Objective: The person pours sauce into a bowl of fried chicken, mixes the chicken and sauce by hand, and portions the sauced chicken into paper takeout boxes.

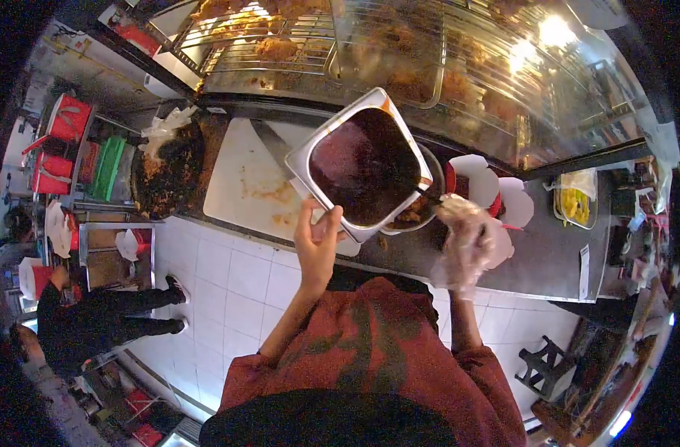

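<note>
My left hand [316, 242] grips the near edge of a square metal pan [301, 156], thumb over the rim. The pan is tilted and holds dark red-brown sauce [362, 164]. My right hand [465, 238], in a clear plastic glove, is closed round the dark handle [428, 195] of a utensil. That handle reaches over the pan's right rim; its far end is hidden, so its kind cannot be told. Partly behind the pan is a round metal bowl [432, 217] with brown food pieces [408, 215] in it. White and red takeaway boxes [474, 175] stand beyond my right hand.
Left of the pan lies a stained white cutting board [232, 186] with a knife [271, 141]. A glass display case [489, 112] with fried food runs along the back. A tray of yellow food [575, 205] is at right. Another person [94, 320] stands at left; a black stool [542, 365] is lower right.
</note>
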`<control>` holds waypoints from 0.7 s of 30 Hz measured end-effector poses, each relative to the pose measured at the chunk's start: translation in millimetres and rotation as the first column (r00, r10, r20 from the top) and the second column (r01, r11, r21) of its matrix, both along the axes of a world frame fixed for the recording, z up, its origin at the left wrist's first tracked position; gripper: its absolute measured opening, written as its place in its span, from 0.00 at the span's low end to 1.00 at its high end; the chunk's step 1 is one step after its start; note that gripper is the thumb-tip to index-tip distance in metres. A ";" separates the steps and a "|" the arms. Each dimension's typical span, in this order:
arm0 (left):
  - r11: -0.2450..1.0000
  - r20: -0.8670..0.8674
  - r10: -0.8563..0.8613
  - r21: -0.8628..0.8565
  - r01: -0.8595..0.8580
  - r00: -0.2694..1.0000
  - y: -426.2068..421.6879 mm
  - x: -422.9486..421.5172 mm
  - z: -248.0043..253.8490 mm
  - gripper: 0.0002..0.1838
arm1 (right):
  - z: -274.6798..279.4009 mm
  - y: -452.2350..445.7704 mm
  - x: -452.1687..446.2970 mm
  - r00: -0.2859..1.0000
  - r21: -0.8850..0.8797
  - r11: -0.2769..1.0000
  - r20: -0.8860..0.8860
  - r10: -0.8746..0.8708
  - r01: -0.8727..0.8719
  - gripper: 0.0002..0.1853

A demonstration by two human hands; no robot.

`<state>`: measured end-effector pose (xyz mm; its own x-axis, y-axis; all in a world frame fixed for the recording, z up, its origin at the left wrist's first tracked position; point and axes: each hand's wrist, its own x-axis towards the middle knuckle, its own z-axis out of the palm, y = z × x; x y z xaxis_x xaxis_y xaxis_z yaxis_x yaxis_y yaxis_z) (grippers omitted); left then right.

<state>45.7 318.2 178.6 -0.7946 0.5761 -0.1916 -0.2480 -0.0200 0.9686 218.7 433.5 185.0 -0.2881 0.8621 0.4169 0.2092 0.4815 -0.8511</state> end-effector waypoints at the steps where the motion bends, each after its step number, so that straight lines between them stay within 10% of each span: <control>1: 0.999 -0.019 -0.015 -0.033 0.015 1.000 0.2 3.3 0.1 0.08 | -5.3 -3.3 -2.4 0.995 0.117 0.990 0.076 0.066 -0.075 0.09; 4: 0.998 -0.024 -0.038 -0.046 0.036 0.999 -2.3 7.9 -11.8 0.08 | -1.3 -14.3 -9.6 0.920 0.348 0.876 0.324 0.221 -0.333 0.11; 10: 0.999 -0.253 -0.044 -0.029 0.038 0.966 0.1 17.7 -17.4 0.07 | -24.1 -42.5 -17.6 0.949 0.069 0.956 0.163 0.270 -0.284 0.06; 12: 0.997 -0.240 -0.062 -0.053 0.051 0.969 -4.3 21.5 -14.4 0.07 | -23.8 -42.8 -36.5 0.836 -0.320 0.910 -0.546 0.051 -0.265 0.07; 14: 0.999 -0.159 -0.025 -0.037 0.019 0.987 -6.8 23.3 -16.6 0.07 | 5.7 -34.9 -45.2 0.799 -0.749 0.644 -0.480 -0.363 -0.157 0.12; 17: 0.998 -0.148 -0.009 -0.061 0.000 0.989 -7.2 24.2 -13.2 0.07 | -12.4 -28.3 -35.6 0.941 -0.550 0.835 -0.280 -0.187 0.002 0.12; 19: 0.997 -0.131 -0.004 -0.081 -0.007 0.991 -7.0 25.0 -10.4 0.07 | -21.3 -24.2 -31.3 0.707 -0.601 0.784 -0.621 -0.338 -0.154 0.12; 21: 0.998 -0.082 -0.017 -0.068 0.011 0.997 -8.4 20.9 -8.3 0.11 | -30.0 -16.6 -20.6 0.829 -0.528 0.847 -0.498 -0.257 -0.055 0.09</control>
<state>66.6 309.8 170.3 -0.8014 0.5751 -0.1646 -0.1672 0.0489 0.9847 198.2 417.0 155.0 -0.0534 0.9983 -0.0251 -0.3273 -0.0412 -0.9440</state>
